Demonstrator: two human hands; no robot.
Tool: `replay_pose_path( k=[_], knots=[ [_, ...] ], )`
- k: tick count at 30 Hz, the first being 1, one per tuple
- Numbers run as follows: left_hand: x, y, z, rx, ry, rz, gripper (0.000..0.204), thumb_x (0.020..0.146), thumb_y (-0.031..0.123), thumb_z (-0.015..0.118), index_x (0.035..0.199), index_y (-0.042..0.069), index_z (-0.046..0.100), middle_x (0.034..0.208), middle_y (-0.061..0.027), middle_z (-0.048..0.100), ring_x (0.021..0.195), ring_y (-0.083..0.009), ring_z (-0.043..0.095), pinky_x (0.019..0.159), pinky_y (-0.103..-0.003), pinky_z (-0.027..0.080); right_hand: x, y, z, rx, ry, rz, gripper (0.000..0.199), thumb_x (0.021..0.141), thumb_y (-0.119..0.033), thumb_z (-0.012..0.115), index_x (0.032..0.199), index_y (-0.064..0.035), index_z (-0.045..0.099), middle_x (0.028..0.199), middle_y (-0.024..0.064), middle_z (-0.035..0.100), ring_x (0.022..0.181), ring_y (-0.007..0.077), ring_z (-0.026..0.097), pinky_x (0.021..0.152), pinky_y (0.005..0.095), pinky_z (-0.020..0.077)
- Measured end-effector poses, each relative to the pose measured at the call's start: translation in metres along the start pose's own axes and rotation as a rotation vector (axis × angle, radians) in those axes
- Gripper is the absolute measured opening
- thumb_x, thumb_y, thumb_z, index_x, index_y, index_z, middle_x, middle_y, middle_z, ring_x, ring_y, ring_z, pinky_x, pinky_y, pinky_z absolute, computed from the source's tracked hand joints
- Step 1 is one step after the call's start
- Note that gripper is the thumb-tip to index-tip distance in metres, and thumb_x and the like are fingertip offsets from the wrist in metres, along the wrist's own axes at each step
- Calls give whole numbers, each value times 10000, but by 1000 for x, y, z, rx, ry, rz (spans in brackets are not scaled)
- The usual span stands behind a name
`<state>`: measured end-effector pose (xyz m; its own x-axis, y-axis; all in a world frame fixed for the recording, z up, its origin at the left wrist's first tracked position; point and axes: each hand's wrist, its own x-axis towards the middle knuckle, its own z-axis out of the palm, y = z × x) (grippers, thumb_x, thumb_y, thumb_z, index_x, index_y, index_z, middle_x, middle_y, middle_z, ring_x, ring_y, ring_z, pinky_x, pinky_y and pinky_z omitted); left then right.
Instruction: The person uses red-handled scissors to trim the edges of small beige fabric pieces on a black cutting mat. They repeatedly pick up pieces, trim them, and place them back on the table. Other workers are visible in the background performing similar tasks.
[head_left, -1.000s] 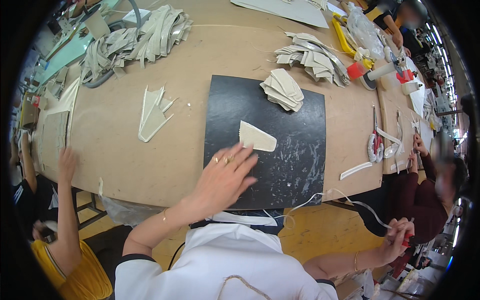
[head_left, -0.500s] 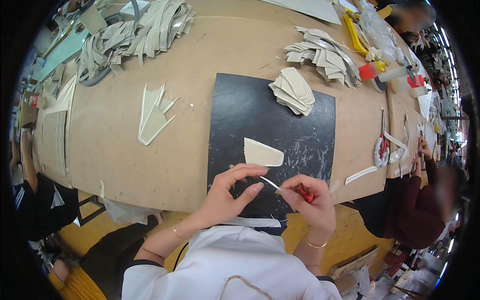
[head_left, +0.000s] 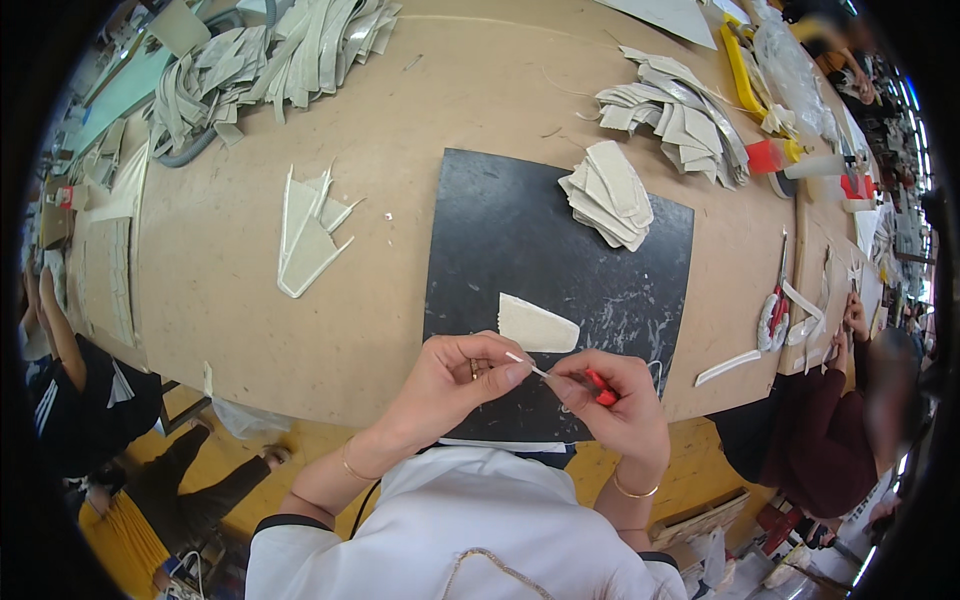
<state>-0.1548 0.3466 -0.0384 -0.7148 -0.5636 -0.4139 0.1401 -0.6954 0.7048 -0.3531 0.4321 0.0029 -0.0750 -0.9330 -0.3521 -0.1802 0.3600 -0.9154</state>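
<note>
Your left hand point(head_left: 455, 380) pinches the tip of a thin white stick point(head_left: 527, 365); your right hand point(head_left: 610, 400) grips its red handle point(head_left: 600, 386), over the black mat point(head_left: 560, 270), cream piece point(head_left: 535, 325) at twelve o'clock.

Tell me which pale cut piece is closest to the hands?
The single flat piece lying alone on the black mat, just above the left hand and right hand. The others sit in stacks and heaps farther up the table.
</note>
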Motion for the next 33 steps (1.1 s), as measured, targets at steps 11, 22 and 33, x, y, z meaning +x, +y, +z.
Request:
replay_pose_path(
  k=[11, 22, 33],
  knots=[
    [8, -18, -8, 769, 401, 465, 127, 725, 57, 780, 816, 116, 715, 1118, -57, 613, 1035, -207, 546, 863, -337, 398, 22, 11, 10, -208, 89, 97, 113, 868, -74, 714, 858, 32, 678, 578, 10, 542, 553, 43, 422, 498, 232, 342],
    [33, -19, -14, 1256, 662, 507, 63, 786, 97, 752, 813, 125, 703, 1345, -136, 516, 1411, -365, 301, 1118, -506, 161, 54, 12, 34, -397, 282, 194, 307, 887, -220, 698, 714, 5, 580, 514, 92, 426, 471, 174, 356, 481, 326, 336],
    [41, -26, -16, 1293, 685, 552, 109, 758, 125, 781, 785, 156, 680, 1385, -148, 490, 1409, -414, 288, 1127, -553, 134, 57, 17, 35, -446, 318, 297, 299, 866, -242, 703, 733, 4, 595, 542, 111, 494, 482, 212, 444, 526, 338, 401]
  ],
)
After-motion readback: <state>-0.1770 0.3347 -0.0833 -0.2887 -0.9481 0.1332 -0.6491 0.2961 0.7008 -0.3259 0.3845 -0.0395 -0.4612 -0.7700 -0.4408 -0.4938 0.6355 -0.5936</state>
